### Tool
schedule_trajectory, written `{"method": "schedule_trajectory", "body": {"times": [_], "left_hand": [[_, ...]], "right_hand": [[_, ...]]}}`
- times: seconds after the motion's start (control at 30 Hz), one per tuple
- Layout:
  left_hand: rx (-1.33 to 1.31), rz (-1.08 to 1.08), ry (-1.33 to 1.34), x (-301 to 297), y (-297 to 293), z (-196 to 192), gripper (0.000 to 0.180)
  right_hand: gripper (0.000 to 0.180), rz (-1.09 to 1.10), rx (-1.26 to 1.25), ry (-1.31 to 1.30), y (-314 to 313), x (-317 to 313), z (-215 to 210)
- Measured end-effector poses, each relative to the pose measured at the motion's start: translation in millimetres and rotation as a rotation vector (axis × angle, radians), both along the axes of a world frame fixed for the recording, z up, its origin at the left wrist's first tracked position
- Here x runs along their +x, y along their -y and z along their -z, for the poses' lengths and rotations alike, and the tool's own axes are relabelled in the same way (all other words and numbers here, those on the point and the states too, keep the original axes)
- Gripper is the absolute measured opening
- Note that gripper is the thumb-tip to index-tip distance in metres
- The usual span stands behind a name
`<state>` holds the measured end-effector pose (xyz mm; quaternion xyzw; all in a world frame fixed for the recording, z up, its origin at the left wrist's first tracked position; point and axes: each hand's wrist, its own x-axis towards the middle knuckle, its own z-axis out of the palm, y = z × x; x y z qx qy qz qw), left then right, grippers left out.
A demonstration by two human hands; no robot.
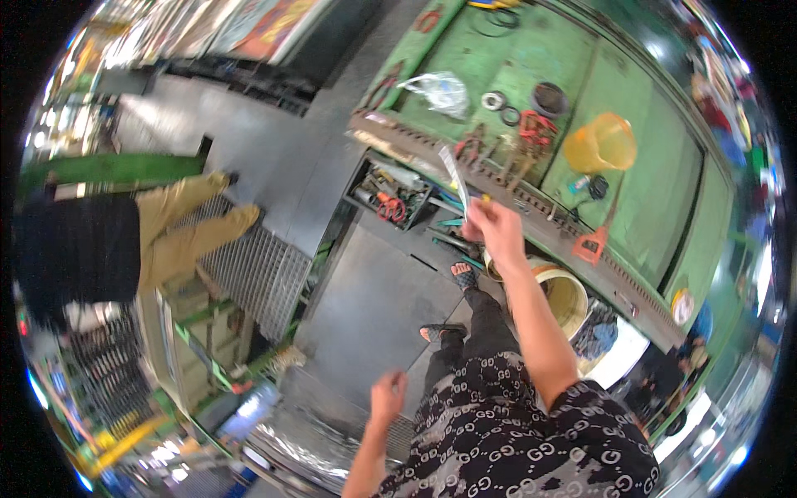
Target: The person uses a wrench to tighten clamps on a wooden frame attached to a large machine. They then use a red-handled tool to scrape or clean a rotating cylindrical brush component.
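Observation:
My right hand (496, 231) is raised by the near edge of the green workbench (656, 207). It pinches a thin pale strip (454, 174) that sticks up from the fingers; whether the strip is paper, plastic or metal, I cannot tell. Lower down, my left hand (388, 397) hangs beside my body, away from the bench. Its fingers are curled in, and nothing shows in them. Beyond the strip on the bench are red-handled pliers (471, 145), more red-handled tools (535, 129), a clear plastic bag (444, 93) and a pale ring (493, 101).
An orange-handled saw (591, 246) and a yellow bucket (601, 143) are on the bench. Below its edge stand an open tool drawer (390, 195) and a cream bucket (564, 299). A person in tan trousers (195, 224) is at the left, by a metal grating (257, 270).

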<state>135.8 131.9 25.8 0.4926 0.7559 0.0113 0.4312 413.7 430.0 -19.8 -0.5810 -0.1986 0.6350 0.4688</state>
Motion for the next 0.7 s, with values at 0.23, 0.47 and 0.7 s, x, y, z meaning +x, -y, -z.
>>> {"method": "schedule_trajectory", "body": {"times": [0.23,0.47,0.7], "left_hand": [[0.362,-0.664,1.086,47,-138,-114,0.043],[0.624,-0.907,1.247,45,-87,-134,0.012],[0.755,-0.745,1.204,37,-62,-156,0.011]], "right_hand": [[0.015,-0.790,0.070,-0.043,76,-22,-179],[0.018,-0.979,0.130,-0.062,106,-34,-225],[0.026,-0.980,0.140,-0.099,122,-41,-232]]}}
